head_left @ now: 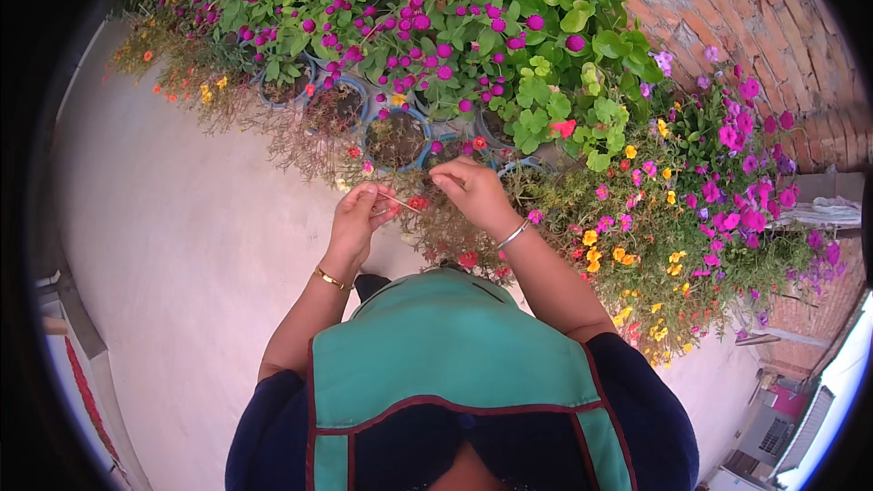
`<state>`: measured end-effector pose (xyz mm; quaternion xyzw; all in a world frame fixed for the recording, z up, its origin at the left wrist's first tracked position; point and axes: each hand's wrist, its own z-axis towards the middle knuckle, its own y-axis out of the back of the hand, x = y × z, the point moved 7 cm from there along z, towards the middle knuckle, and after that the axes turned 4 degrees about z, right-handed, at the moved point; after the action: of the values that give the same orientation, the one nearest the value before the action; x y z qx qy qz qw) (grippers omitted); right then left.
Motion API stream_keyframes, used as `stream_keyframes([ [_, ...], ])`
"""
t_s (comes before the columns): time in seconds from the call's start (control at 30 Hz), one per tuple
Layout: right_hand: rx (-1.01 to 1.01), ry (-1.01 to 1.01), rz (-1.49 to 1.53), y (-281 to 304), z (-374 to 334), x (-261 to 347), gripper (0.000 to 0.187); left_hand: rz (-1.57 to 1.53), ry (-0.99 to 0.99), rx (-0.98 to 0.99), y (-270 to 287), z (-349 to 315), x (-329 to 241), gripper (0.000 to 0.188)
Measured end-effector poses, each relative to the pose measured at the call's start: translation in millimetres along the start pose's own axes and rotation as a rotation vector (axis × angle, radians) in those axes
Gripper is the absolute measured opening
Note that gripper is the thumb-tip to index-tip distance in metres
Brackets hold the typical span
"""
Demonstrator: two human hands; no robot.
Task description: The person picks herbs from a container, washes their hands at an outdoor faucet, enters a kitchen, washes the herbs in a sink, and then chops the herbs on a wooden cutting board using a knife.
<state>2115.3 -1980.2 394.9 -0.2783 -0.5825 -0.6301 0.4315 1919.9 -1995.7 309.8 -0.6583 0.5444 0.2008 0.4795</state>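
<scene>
Left hand, head view: fingertips pinched on a thin pale stick, long axis slanting toward near right. Free end lies left and near of the right hand, its fingertips bunched; can't tell whether on anything.

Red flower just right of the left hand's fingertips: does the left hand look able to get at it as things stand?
Probably yes: the left hand looks close beside the red flower, with nothing solid visible between; only the thin pale piece in its grip extends that way.
</scene>
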Motion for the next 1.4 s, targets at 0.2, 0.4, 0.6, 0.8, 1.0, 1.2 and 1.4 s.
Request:
stream_keyframes([
  [0.2, -0.419, -0.254, 0.089, 81.8, 40.6, -20.8, 0.016, -0.034, 0.034, 0.06, 32.3, -4.6, -43.2, 0.019],
  [0.4, -0.633, -0.27, -0.008, 168.9, 38.5, -53.1, 0.016, 0.048, 0.116, 0.186, -47.4, 34.5, -45.2, 0.018],
  [0.6, -0.605, -0.375, 0.016, 219.1, 50.7, -156.1, 0.034, 0.503, -0.105, 0.382, -203.7, 123.5, -56.7, 0.013],
  [0.8, -0.446, -0.652, 0.037, 203.6, 44.2, -230.5, 0.033, 1.186, -0.616, 0.316, -340.6, 221.4, -63.7, 0.015],
  [1.0, -0.348, -0.494, 0.091, 181.3, 54.7, -267.1, 0.016, 1.951, -0.366, 0.547, -349.2, 300.6, -9.6, 0.029],
  [1.2, -0.213, -0.53, 0.198, 159.4, 61.4, -296.2, 0.016, 1.842, -0.092, 0.808, -342.4, 312.3, 9.7, 0.035],
  [1.4, -0.096, -0.512, 0.433, 156.3, 59.7, -259.3, 0.014, 1.876, 0.034, 0.841, -323.6, 300.6, 9.4, 0.033],
])
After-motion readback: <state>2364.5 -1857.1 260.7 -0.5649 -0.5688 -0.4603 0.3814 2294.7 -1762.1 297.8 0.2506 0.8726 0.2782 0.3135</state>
